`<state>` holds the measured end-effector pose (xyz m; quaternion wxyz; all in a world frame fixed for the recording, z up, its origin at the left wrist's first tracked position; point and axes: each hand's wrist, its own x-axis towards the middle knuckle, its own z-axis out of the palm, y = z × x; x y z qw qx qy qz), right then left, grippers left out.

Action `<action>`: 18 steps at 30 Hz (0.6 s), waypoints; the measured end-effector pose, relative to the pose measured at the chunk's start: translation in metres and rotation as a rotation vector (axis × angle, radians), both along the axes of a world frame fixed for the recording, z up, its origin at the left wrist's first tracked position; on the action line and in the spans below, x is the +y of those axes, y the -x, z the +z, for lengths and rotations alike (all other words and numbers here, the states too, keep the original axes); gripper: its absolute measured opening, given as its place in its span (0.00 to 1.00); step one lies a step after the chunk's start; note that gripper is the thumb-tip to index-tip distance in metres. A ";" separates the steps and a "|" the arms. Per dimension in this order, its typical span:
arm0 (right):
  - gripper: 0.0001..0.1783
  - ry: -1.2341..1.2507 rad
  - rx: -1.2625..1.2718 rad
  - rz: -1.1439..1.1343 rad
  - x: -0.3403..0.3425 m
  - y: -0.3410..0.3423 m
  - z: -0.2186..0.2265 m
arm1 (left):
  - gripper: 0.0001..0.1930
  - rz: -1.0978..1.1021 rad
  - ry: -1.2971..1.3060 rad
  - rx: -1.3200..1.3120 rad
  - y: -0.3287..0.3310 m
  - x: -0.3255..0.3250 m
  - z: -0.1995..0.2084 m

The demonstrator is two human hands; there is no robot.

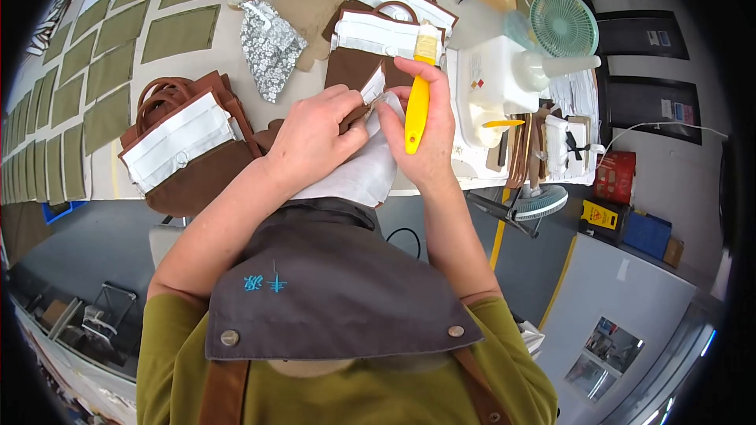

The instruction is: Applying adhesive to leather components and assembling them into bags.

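While left fingers (352, 101) close on a brown piece (356, 116), right fingers (415, 68) curl round a yellow-handled brush (418, 102), some tips hidden

Left of the left hand (319, 130), a bare strip of bench (248, 102) lets a hand pass between the bag stack (177, 142) at the near edge and the flowered cloth (272, 47). Toward the far edge, a pair of bags (374, 31) blocks the way. The brush (419, 98) juts up from the right hand (433, 126); toward the right end, a white jug (492, 75) and green fan (563, 24) stand tall.
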<state>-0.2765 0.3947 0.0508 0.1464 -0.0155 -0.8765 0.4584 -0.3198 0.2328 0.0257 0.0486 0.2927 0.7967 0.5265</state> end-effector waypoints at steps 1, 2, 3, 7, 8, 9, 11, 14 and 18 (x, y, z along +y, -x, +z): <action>0.29 0.002 -0.005 -0.006 0.002 -0.002 -0.003 | 0.06 -0.024 -0.001 -0.029 0.000 0.000 -0.004; 0.29 0.006 -0.013 0.006 0.004 -0.003 -0.007 | 0.06 -0.049 -0.002 -0.059 0.001 0.001 -0.009; 0.30 0.011 -0.026 0.017 0.005 -0.007 -0.012 | 0.06 -0.057 0.001 -0.069 0.000 0.002 -0.016; 0.30 0.015 -0.116 -0.001 0.010 -0.013 -0.026 | 0.08 -0.089 -0.064 -0.266 -0.006 0.007 -0.036; 0.30 -0.009 -0.106 0.014 0.012 -0.014 -0.027 | 0.09 -0.074 -0.072 -0.280 -0.008 0.010 -0.040; 0.30 -0.033 -0.099 0.027 0.013 -0.016 -0.028 | 0.10 -0.061 -0.080 -0.297 -0.011 0.011 -0.041; 0.30 -0.010 -0.121 0.015 0.014 -0.021 -0.027 | 0.11 -0.067 -0.050 -0.354 -0.017 0.013 -0.040; 0.30 0.037 -0.145 -0.007 0.016 -0.024 -0.029 | 0.13 -0.067 0.046 -0.425 -0.022 0.019 -0.028; 0.30 0.040 -0.096 -0.024 0.019 -0.030 -0.029 | 0.17 -0.075 0.092 -0.460 -0.022 0.022 -0.029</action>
